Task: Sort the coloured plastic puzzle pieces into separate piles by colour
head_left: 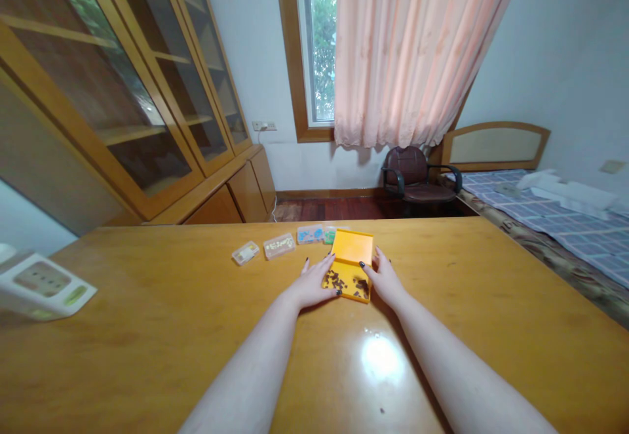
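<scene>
A yellow plastic box (352,246) lies open on the table with its lid tipped back. Small dark brown pieces (335,280) are scattered inside its near half, with a darker cluster at the right. My left hand (313,283) grips the box's left side, its thumb over the front left part and its fingers along the edge near the hinge. On the opposite side, my right hand (386,280) holds the right edge, thumb over the inner side by the hinge and fingers outside. Both hands partly cover the box's edges.
Behind the box stand clear cases with green pieces (329,235), blue pieces (310,235), pale pieces (279,246) and yellowish contents (245,253). A white container (44,286) is at the table's left. A dark speck (382,411) lies near the front. Beyond the table is an armchair (415,175).
</scene>
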### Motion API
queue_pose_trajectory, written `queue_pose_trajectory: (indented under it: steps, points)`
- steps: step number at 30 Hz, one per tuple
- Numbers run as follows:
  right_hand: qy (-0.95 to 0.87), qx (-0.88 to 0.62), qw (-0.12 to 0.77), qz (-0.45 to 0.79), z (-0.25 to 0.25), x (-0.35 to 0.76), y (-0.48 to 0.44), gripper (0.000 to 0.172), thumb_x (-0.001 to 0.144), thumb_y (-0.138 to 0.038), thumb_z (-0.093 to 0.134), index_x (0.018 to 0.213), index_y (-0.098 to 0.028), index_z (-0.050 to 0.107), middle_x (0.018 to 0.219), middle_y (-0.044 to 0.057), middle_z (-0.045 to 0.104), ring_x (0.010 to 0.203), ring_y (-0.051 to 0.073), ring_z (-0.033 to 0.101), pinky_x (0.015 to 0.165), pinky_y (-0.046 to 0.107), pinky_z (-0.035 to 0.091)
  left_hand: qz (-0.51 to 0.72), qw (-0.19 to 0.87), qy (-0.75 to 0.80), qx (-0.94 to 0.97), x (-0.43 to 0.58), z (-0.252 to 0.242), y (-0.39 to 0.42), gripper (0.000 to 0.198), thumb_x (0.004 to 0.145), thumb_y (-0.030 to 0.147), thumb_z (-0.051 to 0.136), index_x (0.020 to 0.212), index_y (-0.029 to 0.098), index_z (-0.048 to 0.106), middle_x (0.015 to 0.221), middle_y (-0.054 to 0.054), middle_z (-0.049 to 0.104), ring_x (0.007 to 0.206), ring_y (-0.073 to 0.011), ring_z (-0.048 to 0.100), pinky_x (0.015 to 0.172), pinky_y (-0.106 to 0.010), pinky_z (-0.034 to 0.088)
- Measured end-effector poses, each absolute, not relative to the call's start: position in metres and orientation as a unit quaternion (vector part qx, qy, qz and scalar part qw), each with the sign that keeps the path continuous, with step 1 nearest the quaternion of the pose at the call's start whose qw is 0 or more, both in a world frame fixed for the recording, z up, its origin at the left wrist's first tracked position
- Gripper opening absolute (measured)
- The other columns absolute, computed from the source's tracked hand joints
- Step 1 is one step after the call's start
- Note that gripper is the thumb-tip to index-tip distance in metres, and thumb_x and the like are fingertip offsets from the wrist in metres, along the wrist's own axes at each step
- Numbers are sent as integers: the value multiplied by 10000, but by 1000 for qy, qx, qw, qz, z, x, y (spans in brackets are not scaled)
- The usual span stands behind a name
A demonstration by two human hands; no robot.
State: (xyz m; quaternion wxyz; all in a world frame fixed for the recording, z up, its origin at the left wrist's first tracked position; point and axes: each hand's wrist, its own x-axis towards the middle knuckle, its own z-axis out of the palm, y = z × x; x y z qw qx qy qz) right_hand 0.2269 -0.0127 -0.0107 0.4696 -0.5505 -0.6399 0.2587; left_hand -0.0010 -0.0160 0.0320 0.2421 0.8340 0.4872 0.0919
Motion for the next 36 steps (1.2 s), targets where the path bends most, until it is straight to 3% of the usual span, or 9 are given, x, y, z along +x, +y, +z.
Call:
queue_pose_trajectory:
  steps: [4,8,15,21,25,31,33,36]
  points:
    - [-550,-560,521,336,-19,229,-6,609,862,-408,475,1391,-151,317,1165,158,628,1070,263,599,906,438,486,99,248,485,833,0,33,-16,940,701,458,610,1465,243,106,1510,-89,231,1384,-282,210,1115,-562,-29]
    - [-518,-548,560,344,-20,232,-3,573,875,-535,388,1278,-139,481,1283,159,550,1223,265,485,1013,448,404,123,253,492,824,1,31,-15,1012,683,441,647,1463,246,33,1502,-111,248,1380,-285,224,1115,-561,-18]
    - [-455,-470,624,427,-17,227,-9,578,864,-621,347,1072,-164,632,1150,118,648,1109,250,579,1017,438,397,156,254,513,805,3,22,-12,1165,648,424,702,1449,181,-109,1479,-155,289,1373,-293,234,1131,-504,67]
    - [-578,-558,472,363,-12,225,-15,515,810,-517,512,1156,-152,621,1268,132,569,1208,266,490,1073,445,311,160,244,532,795,2,23,-11,1234,563,431,764,1463,171,-39,1495,-173,234,1362,-344,234,1116,-483,177]
    - [-673,-560,375,305,-6,225,-21,538,829,-474,501,1243,-137,565,1408,159,412,1320,275,350,1103,458,234,145,239,503,818,0,23,-10,1135,601,462,731,1467,207,44,1511,-122,218,1383,-315,194,1138,-487,113]
    - [-777,-535,228,242,0,223,-31,865,617,-527,726,1373,-236,422,1515,125,197,1393,356,93,1111,523,125,111,232,470,844,-4,17,-8,801,789,453,540,1458,212,171,1535,-72,145,1410,-219,121,1153,-448,27]
    - [-786,-535,207,230,2,221,-32,866,625,-486,736,1385,-245,400,1516,124,192,1394,348,96,1112,515,123,103,236,468,846,-4,16,-8,687,846,438,453,1451,219,209,1538,-56,127,1414,-201,100,1154,-437,26]
    - [-781,-553,209,201,4,220,-30,679,730,-393,670,1357,-263,443,1497,115,256,1384,313,182,1105,511,142,108,228,478,841,-4,14,-6,632,876,439,401,1446,227,231,1536,-48,136,1415,-196,78,1154,-431,31]
